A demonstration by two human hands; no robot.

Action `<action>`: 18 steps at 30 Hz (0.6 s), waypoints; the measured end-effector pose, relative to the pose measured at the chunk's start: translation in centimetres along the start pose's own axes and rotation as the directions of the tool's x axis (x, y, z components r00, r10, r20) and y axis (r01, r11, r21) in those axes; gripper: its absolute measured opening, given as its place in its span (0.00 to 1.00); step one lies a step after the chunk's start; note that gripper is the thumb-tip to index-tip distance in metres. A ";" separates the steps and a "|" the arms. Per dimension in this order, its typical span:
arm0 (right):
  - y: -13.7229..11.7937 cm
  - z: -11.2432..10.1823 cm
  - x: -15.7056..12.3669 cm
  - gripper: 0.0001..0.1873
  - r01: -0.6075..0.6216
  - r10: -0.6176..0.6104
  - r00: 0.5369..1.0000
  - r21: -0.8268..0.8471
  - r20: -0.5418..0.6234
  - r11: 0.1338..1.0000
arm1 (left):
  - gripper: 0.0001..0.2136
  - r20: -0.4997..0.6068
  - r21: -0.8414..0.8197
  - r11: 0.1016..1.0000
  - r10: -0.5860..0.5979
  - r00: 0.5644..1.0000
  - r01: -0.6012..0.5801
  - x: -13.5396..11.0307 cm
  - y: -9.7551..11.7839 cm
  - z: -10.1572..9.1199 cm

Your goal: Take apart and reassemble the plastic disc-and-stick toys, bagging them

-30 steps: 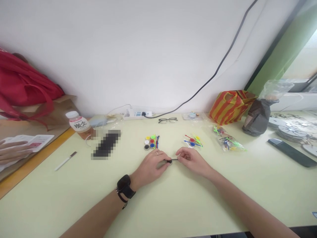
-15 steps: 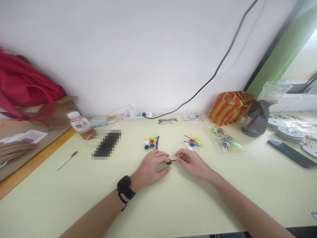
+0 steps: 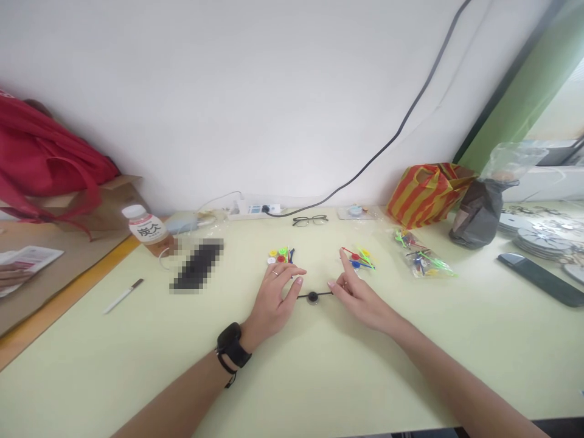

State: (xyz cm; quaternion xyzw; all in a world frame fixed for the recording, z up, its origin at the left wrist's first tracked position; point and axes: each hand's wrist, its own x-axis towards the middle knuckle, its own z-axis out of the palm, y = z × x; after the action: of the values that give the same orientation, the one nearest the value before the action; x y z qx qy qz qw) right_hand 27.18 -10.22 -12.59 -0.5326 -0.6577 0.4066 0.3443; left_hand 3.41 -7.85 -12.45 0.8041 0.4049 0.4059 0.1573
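Left hand (image 3: 274,298), right hand (image 3: 358,295) let go: black disc-on-rod piece (image 3: 312,297) lies between them; grips wide, empty.

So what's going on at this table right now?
A person's left hand and right hand rest open on a pale table, either side of a small black disc with thin rods lying between their fingertips. Neither hand grips it. Two small piles of coloured discs and rods lie just beyond the hands.

We look from one head-worn camera forward and down over the table (image 3: 319,383) to the wall (image 3: 228,91), our left hand (image 3: 274,299) and right hand (image 3: 361,298) close, mid-frame.
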 end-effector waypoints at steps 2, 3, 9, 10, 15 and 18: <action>-0.4 -0.2 0.0 0.28 -0.018 0.017 1.000 0.027 0.025 0.999 | 0.10 -0.018 -0.012 1.000 -0.013 1.000 0.013 0.0 -0.1 0.0; -0.6 -0.5 0.0 0.25 -0.029 0.026 0.998 0.054 0.057 0.998 | 0.10 -0.027 -0.017 1.000 -0.016 1.000 0.015 0.0 -0.2 0.1; -1.3 -2.0 0.4 0.35 0.011 -0.013 1.000 0.376 0.003 0.927 | 0.09 -0.044 -0.022 1.000 -0.020 0.999 0.019 0.0 -0.2 0.1; -1.4 -2.2 0.5 0.34 0.013 -0.005 1.000 0.374 -0.022 0.927 | 0.09 -0.041 -0.022 1.000 -0.020 0.999 0.019 0.0 -0.2 0.1; -1.1 -2.5 0.8 0.32 0.006 0.024 0.992 0.239 -0.121 0.971 | 0.09 -0.034 -0.030 0.999 -0.023 0.999 0.022 0.0 -0.2 0.0; 0.1 -3.3 1.4 0.29 0.065 -0.037 0.963 0.097 -0.268 0.993 | 0.09 -0.037 -0.053 0.998 -0.028 0.999 0.026 0.0 -0.1 -0.2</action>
State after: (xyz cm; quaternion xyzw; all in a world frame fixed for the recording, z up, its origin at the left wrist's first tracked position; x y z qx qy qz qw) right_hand 29.93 -8.30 -11.23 -0.5465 -0.5967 0.3564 0.4672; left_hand 3.21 -7.78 -12.42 0.7863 0.4079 0.4294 0.1762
